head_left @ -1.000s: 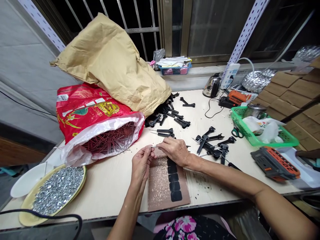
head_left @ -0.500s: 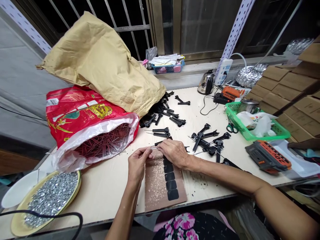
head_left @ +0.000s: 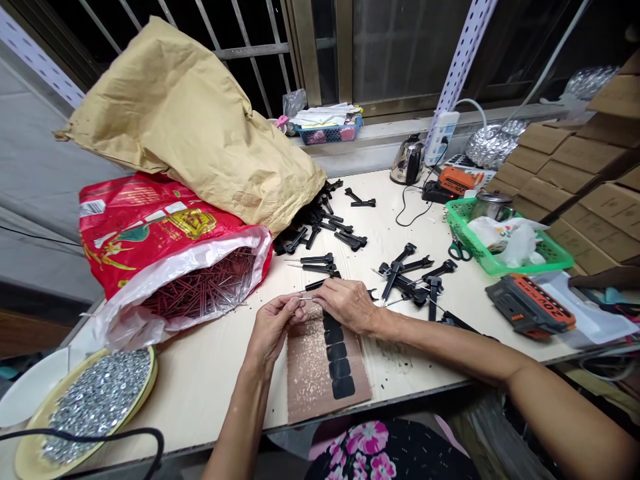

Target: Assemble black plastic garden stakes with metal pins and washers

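My left hand (head_left: 270, 327) is closed in a pinch on one end of a thin metal rod (head_left: 307, 297). From the other side my right hand (head_left: 347, 303) is closed around the rod's far end, and its fingers hide whatever else may be there. Both hands are over a brown board (head_left: 305, 383) strewn with pale crumbs. A column of rounded black squares (head_left: 343, 368) runs along the board. Just beyond my hands lie black plastic pieces (head_left: 316, 259) with thin rods sticking out. To the right of my right hand is a jumbled heap of similar black pieces (head_left: 416, 285).
At left lie a red sack (head_left: 145, 247) of reddish rods and a yellow bowl (head_left: 150, 383) of small shiny metal parts. Black pieces spill from a tan paper sack (head_left: 200, 127). Right stand a green basket (head_left: 505, 267), scissors (head_left: 457, 250) and a battery pack (head_left: 533, 305).
The whole view has shifted slightly, so most things sit a little further left. Both hands keep the same hold on the rod, with hardly any movement.
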{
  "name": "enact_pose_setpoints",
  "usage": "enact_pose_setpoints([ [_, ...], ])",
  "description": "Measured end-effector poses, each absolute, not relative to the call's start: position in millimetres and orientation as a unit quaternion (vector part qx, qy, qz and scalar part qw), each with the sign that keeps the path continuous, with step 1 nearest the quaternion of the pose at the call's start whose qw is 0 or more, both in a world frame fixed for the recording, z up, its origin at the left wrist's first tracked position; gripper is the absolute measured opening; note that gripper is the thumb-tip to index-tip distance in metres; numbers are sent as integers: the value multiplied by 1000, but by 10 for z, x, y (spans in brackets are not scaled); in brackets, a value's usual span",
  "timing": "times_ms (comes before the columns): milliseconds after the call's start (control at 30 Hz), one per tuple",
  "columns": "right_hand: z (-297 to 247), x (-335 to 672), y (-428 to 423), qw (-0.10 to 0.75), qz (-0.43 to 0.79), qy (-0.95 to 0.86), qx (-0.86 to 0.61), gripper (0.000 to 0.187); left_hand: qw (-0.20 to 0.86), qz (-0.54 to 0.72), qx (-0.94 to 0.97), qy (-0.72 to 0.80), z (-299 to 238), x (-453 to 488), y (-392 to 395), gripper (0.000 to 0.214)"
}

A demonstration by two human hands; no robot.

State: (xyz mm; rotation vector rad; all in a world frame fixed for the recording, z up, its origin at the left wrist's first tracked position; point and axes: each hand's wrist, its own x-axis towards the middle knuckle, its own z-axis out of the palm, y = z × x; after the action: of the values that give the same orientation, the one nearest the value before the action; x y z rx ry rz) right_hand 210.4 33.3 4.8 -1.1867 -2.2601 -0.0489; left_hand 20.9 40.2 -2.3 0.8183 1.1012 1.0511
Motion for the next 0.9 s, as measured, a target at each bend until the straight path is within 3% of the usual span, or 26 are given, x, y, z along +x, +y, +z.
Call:
enact_pose_setpoints([
  [200, 25, 2088, 319, 288, -40, -843, -453, 24, 630, 474, 364, 497, -13, 264, 373, 30],
  [433, -7, 2119, 345, 267, -39, -848, -456, 32, 612, 451, 375, 530, -3, 320, 389, 33],
  [567, 15, 2129, 344, 253, 5, -847, -467, 32, 600, 449, 387, 537, -25, 319, 387, 34],
  [767, 8, 2151, 371, 259, 179, -813, -489, 26, 592, 435, 412, 539, -51, 283, 413, 33],
  [900, -22, 2146, 387, 266, 168, -822, -474, 18, 635, 414, 380, 530, -57, 281, 436, 34],
])
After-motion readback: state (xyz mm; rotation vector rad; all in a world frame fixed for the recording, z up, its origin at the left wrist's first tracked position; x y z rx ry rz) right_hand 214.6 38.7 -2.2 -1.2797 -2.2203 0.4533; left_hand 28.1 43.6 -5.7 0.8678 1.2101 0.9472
